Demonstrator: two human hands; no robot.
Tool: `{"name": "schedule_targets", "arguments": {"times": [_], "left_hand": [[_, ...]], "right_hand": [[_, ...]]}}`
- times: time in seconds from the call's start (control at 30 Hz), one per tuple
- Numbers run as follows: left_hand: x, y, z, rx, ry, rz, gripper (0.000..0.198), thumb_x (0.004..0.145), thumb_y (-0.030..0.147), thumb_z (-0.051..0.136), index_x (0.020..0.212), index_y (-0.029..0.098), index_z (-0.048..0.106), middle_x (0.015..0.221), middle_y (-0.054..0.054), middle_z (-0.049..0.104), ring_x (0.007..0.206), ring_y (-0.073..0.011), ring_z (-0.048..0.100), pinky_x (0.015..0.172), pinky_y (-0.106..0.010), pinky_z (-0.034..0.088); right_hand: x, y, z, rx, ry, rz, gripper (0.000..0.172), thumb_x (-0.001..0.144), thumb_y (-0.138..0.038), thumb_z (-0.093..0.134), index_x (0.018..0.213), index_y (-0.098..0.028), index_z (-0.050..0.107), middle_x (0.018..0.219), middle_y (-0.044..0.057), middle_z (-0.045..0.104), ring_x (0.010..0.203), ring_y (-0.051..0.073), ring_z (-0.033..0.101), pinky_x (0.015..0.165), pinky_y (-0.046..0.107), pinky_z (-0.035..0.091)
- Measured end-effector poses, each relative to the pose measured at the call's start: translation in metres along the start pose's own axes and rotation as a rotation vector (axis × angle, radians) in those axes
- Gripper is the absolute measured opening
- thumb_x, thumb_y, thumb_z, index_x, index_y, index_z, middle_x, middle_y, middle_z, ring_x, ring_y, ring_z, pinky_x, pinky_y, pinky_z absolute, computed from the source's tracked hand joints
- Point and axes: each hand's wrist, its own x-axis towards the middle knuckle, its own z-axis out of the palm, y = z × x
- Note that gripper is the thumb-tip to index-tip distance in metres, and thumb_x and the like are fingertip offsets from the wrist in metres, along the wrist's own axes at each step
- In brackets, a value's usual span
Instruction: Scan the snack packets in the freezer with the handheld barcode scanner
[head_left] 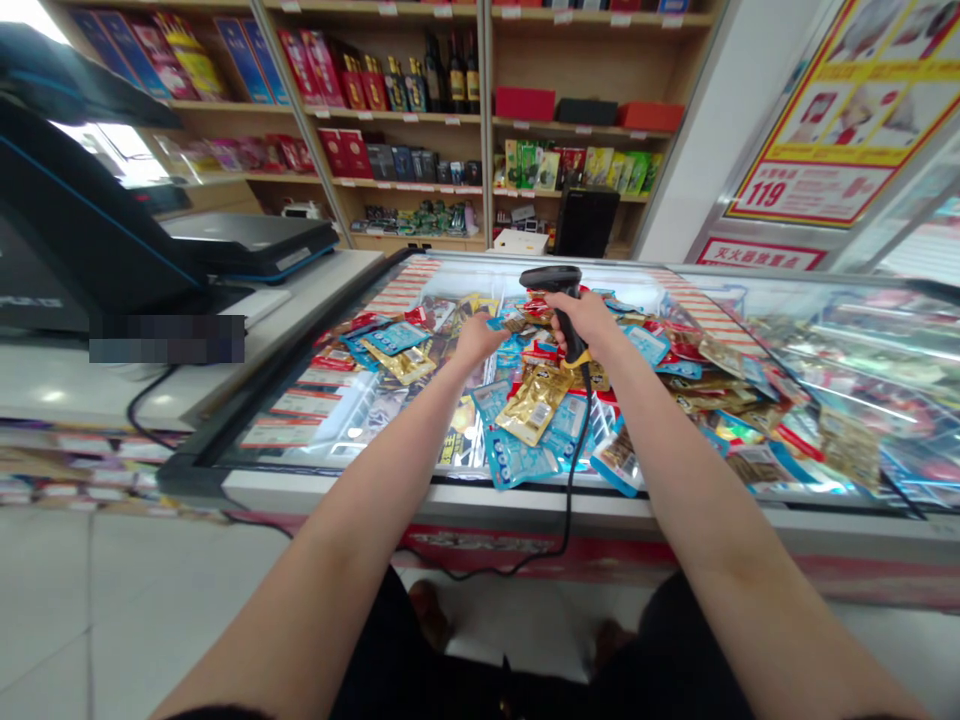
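My right hand (589, 318) is wrapped round the handle of a black barcode scanner (553, 282) with a yellow trim, its head pointing left over the packets. Its black cable (571, 470) hangs down over the freezer's front edge. My left hand (480, 338) is closed on a small blue snack packet (504, 324) held just under the scanner's head. Both hands hover above a heap of blue, gold and red snack packets (529, 410) spread on the glass lid of a chest freezer (360, 400).
A black checkout terminal (67, 220) and a flat scale (251, 245) stand on the white counter (90, 390) at left. Shelves of boxes and bottles (420, 90) line the back wall. A red and yellow poster (840, 110) hangs at right. Pale floor tiles (112, 610) lie below.
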Motion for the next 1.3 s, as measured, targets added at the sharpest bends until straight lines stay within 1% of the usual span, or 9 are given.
{"name": "schedule_targets", "arguments": {"times": [0.1,0.23,0.3,0.37,0.47,0.57,0.83,1.1,1.3], "left_hand": [[0.008,-0.009,-0.01,-0.074,0.023,-0.073,0.036,0.072,0.018,0.077,0.108,0.015,0.078,0.102,-0.01,0.079,0.101,-0.0291,0.075,0.09,-0.036,0.056],[0.015,-0.019,-0.022,-0.297,0.058,-0.199,0.034,0.07,0.013,0.074,0.103,0.016,0.076,0.087,-0.006,0.075,0.087,-0.0267,0.074,0.077,-0.035,0.058],[0.016,-0.021,-0.025,-0.385,0.071,-0.215,0.036,0.069,0.013,0.074,0.104,0.017,0.075,0.082,-0.005,0.073,0.083,-0.0253,0.073,0.074,-0.034,0.057],[0.016,-0.022,-0.027,-0.422,0.086,-0.209,0.038,0.068,0.014,0.074,0.106,0.018,0.075,0.08,-0.004,0.071,0.081,-0.0246,0.071,0.073,-0.034,0.056],[0.015,-0.022,-0.029,-0.42,0.104,-0.204,0.04,0.066,0.015,0.076,0.106,0.017,0.075,0.077,-0.003,0.069,0.079,-0.0245,0.07,0.073,-0.035,0.055],[0.015,-0.02,-0.032,-0.39,0.137,-0.189,0.038,0.065,0.014,0.075,0.103,0.017,0.075,0.073,0.0,0.064,0.079,-0.0236,0.068,0.073,-0.033,0.054],[0.011,-0.015,-0.037,-0.342,0.154,-0.177,0.036,0.067,0.012,0.072,0.102,0.015,0.075,0.069,0.004,0.055,0.07,-0.0159,0.057,0.071,-0.028,0.048],[0.012,-0.017,-0.037,-0.322,0.164,-0.159,0.036,0.065,0.015,0.071,0.101,0.015,0.075,0.074,0.003,0.06,0.073,-0.0165,0.058,0.073,-0.028,0.047],[0.017,-0.023,-0.036,-0.341,0.163,-0.138,0.038,0.063,0.016,0.071,0.101,0.015,0.075,0.077,0.002,0.064,0.075,-0.017,0.059,0.075,-0.029,0.048]], "right_hand": [[0.002,0.003,0.0,-0.004,-0.019,-0.013,0.026,0.093,-0.023,0.065,0.068,-0.021,0.055,0.049,-0.001,0.057,0.037,0.012,0.05,0.036,0.023,0.042],[0.004,0.007,-0.001,-0.034,-0.039,-0.032,0.025,0.091,-0.024,0.067,0.069,-0.021,0.056,0.049,-0.001,0.057,0.037,0.013,0.05,0.035,0.023,0.042],[0.003,0.007,0.0,-0.047,-0.061,-0.027,0.026,0.091,-0.025,0.068,0.069,-0.021,0.055,0.048,-0.001,0.057,0.036,0.012,0.05,0.034,0.023,0.041],[0.002,0.007,0.002,-0.055,-0.084,-0.03,0.027,0.091,-0.024,0.068,0.068,-0.021,0.054,0.047,-0.002,0.056,0.036,0.012,0.049,0.034,0.022,0.04],[-0.001,0.007,0.003,-0.075,-0.1,-0.05,0.027,0.09,-0.023,0.069,0.069,-0.022,0.053,0.047,-0.001,0.056,0.036,0.012,0.049,0.034,0.022,0.04],[-0.001,0.006,0.004,-0.109,-0.105,-0.055,0.028,0.091,-0.023,0.07,0.069,-0.022,0.054,0.046,-0.001,0.056,0.035,0.012,0.049,0.034,0.022,0.04],[-0.004,0.003,0.004,-0.173,-0.137,-0.036,0.036,0.095,-0.024,0.064,0.061,-0.021,0.053,0.041,0.002,0.054,0.032,0.012,0.046,0.033,0.022,0.04],[-0.009,0.0,0.004,-0.198,-0.145,-0.03,0.04,0.095,-0.024,0.065,0.057,-0.021,0.053,0.041,0.002,0.054,0.031,0.012,0.047,0.033,0.022,0.041],[-0.011,-0.001,0.005,-0.207,-0.161,-0.017,0.036,0.094,-0.023,0.065,0.06,-0.02,0.053,0.041,0.001,0.054,0.033,0.012,0.047,0.034,0.021,0.041]]}}
